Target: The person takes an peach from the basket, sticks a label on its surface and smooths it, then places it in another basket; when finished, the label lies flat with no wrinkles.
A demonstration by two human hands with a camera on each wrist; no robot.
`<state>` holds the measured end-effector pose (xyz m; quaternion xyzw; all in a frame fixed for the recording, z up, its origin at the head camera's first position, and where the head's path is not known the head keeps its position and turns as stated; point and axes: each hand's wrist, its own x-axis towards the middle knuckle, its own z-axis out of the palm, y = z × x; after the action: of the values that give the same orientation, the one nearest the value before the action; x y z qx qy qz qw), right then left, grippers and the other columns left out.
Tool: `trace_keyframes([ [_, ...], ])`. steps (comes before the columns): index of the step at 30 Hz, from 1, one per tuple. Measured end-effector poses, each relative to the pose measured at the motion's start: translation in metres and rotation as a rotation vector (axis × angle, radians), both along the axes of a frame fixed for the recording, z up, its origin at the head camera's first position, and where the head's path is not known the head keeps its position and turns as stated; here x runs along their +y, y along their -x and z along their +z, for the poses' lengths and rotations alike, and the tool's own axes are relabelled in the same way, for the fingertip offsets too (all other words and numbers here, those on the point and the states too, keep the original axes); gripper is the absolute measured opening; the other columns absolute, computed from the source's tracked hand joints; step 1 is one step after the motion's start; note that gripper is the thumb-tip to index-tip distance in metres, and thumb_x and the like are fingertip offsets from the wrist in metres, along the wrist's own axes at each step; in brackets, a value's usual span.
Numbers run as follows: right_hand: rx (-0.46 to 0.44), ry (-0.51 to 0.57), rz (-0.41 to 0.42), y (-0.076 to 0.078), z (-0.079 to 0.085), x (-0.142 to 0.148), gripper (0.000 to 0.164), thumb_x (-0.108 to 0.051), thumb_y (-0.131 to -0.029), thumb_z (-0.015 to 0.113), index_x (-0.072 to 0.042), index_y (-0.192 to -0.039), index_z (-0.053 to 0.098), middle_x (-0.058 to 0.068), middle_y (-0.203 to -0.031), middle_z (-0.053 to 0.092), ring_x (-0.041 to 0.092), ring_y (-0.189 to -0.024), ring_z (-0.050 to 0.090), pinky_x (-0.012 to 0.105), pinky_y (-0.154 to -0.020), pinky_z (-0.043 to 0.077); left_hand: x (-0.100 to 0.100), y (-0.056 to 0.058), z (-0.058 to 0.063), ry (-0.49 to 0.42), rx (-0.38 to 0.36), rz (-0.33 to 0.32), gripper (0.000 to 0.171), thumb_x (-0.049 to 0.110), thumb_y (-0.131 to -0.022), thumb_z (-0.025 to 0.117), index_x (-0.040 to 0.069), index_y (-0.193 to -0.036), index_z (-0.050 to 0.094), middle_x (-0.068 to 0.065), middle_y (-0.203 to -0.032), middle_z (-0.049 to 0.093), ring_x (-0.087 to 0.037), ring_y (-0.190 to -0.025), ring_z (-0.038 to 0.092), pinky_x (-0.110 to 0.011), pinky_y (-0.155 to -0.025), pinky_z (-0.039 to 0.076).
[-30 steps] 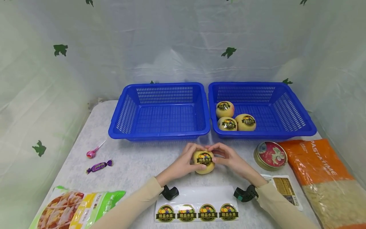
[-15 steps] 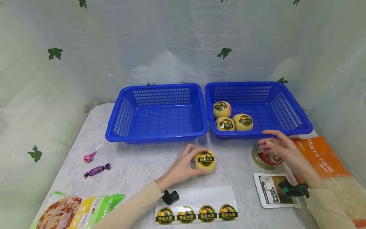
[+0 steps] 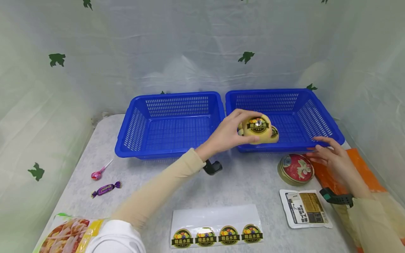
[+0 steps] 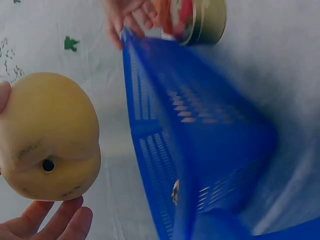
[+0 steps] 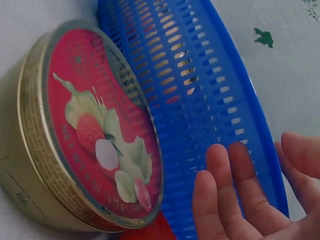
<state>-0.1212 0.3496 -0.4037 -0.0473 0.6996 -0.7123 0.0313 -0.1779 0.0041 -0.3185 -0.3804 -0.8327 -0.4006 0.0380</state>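
Observation:
My left hand [image 3: 232, 130] grips a yellow peach [image 3: 257, 135], thumb below and fingers over its top, above the near left part of the right blue basket [image 3: 292, 147]. A round fruit label faces up on the peach; its creased underside, with a small dark hole, shows in the left wrist view. Other labelled peaches [image 3: 274, 135] lie in that basket, mostly hidden behind the held one. My right hand [image 3: 333, 160] is at the basket's near right rim, fingers loosely extended. Beside those fingers stands a round candy tin [image 5: 105, 130] with a pink lid.
A second blue basket [image 3: 172, 151] stands to the left. In front lies a label sheet [image 3: 215, 214]. A white packet [image 3: 305, 209] and an orange pasta bag [image 3: 364, 172] lie right; a lollipop [image 3: 96, 175], wrapped candy [image 3: 105, 189] and food bag [image 3: 68, 235] lie left.
My left hand has lifted the peach from the table and carried it up and right over the right basket. My right hand has left the peach and moved right to the basket's rim.

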Motion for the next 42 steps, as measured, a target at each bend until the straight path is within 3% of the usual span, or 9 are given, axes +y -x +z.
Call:
trace_keyframes([
  [4,-0.034,-0.018,-0.021,0.004,-0.001,0.0,0.032,-0.017,-0.094,0.047,-0.011,-0.125,0.042,-0.001,-0.098,0.062,0.013,-0.084,0.063,0.022,-0.071,0.05,0.018,0.032,0.008,0.033,0.013,0.007,0.058,0.044,-0.078,0.066,0.027,-0.129,0.045,0.01,-0.122,0.047,-0.005,-0.109,0.04,-0.027,-0.092,0.032],
  [9,-0.033,0.074,0.009,0.006,-0.005,0.001,0.027,-0.012,-0.094,0.046,-0.011,-0.121,0.045,0.002,-0.099,0.06,0.015,-0.084,0.064,0.024,-0.071,0.051,0.038,0.066,0.008,0.085,0.01,0.035,0.058,0.041,-0.079,0.066,0.024,-0.131,0.044,0.009,-0.117,0.052,-0.007,-0.106,0.043,-0.023,-0.098,0.019],
  [15,-0.031,0.149,0.039,0.007,-0.008,0.004,0.024,-0.009,-0.095,0.043,-0.01,-0.118,0.047,0.002,-0.101,0.059,0.017,-0.086,0.064,0.026,-0.072,0.051,0.054,0.092,0.002,0.152,-0.057,0.072,0.056,0.034,-0.081,0.066,0.023,-0.131,0.042,0.006,-0.116,0.052,-0.01,-0.103,0.043,-0.022,-0.094,0.021],
  [19,-0.022,0.139,0.025,0.006,-0.009,0.005,0.023,-0.009,-0.095,0.043,-0.01,-0.117,0.048,0.003,-0.101,0.058,0.017,-0.086,0.064,0.026,-0.072,0.051,0.066,0.104,-0.003,0.211,-0.086,0.072,0.054,0.032,-0.081,0.066,0.024,-0.13,0.044,0.006,-0.118,0.051,-0.013,-0.111,0.04,-0.024,-0.098,0.021],
  [23,-0.014,0.138,0.027,0.006,-0.01,0.006,0.023,-0.009,-0.095,0.043,-0.01,-0.117,0.047,0.003,-0.101,0.059,0.017,-0.086,0.064,0.026,-0.072,0.051,0.074,0.112,-0.009,0.241,-0.157,0.103,0.052,0.029,-0.08,0.069,0.026,-0.127,0.047,0.004,-0.122,0.049,-0.017,-0.119,0.036,-0.027,-0.098,0.027],
  [27,-0.01,0.139,0.039,0.008,-0.011,0.007,0.023,-0.008,-0.095,0.042,-0.01,-0.118,0.047,0.003,-0.101,0.059,0.018,-0.086,0.063,0.027,-0.073,0.051,0.078,0.117,-0.015,0.239,-0.206,0.169,0.051,0.024,-0.078,0.071,0.025,-0.124,0.049,0.003,-0.12,0.051,-0.018,-0.116,0.04,-0.029,-0.092,0.034],
  [34,-0.005,0.122,0.023,0.011,-0.012,0.009,0.023,-0.008,-0.095,0.042,-0.011,-0.117,0.049,0.002,-0.101,0.06,0.018,-0.086,0.063,0.027,-0.072,0.051,0.087,0.119,-0.022,0.191,-0.283,0.226,0.052,0.023,-0.077,0.072,0.024,-0.123,0.049,0.001,-0.122,0.05,-0.018,-0.114,0.041,-0.029,-0.086,0.039],
  [38,-0.005,0.11,0.003,0.01,-0.013,0.009,0.023,-0.008,-0.095,0.043,-0.012,-0.116,0.05,0.002,-0.1,0.06,0.017,-0.084,0.064,0.027,-0.071,0.051,0.099,0.113,-0.027,0.257,-0.263,0.252,0.05,0.023,-0.079,0.07,0.025,-0.124,0.048,0.0,-0.122,0.046,-0.016,-0.112,0.042,-0.028,-0.086,0.039],
  [42,-0.004,0.089,-0.016,0.009,-0.014,0.008,0.023,-0.008,-0.095,0.043,-0.011,-0.117,0.049,0.002,-0.1,0.06,0.017,-0.084,0.064,0.026,-0.071,0.051,0.105,0.104,-0.029,0.416,-0.214,0.353,0.045,0.022,-0.083,0.065,0.027,-0.125,0.048,0.0,-0.123,0.045,-0.016,-0.108,0.046,-0.033,-0.09,0.037],
])
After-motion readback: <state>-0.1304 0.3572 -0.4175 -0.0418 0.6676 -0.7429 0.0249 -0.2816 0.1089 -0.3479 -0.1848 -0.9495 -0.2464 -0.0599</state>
